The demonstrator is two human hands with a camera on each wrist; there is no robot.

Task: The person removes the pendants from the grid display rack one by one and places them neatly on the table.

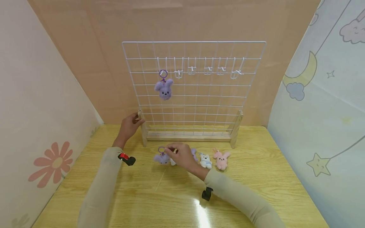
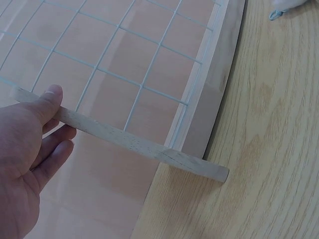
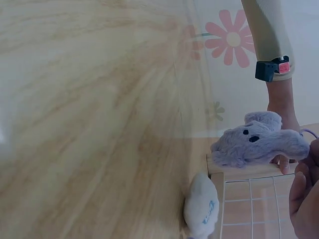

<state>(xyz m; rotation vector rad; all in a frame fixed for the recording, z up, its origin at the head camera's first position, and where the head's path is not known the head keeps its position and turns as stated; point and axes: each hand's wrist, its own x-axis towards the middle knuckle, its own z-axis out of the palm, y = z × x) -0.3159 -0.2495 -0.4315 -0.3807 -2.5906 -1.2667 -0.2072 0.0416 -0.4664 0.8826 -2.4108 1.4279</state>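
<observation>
My right hand [image 1: 183,155] pinches the purple ring of a purple plush bunny keychain [image 1: 161,159], which hangs above the table with its ears toward the fingers in the right wrist view. Thumb in front and fingers behind, my left hand [image 2: 22,144] grips the wooden upright [image 2: 129,141] at the left end of a white wire grid rack [image 1: 194,95]. Another purple bunny keychain [image 1: 165,90] hangs from the leftmost hook of the grid. White plush keychains and a second purple one [image 1: 194,154] lie behind or beside my right hand, partly hidden by it.
Several white hooks [image 1: 209,69] line the upper grid. To the right on the wooden table [image 1: 256,177] lie a white plush bear [image 1: 205,161] and a pink plush bunny [image 1: 221,160]. Printed walls stand at both sides, a tan backdrop [image 1: 199,19] behind.
</observation>
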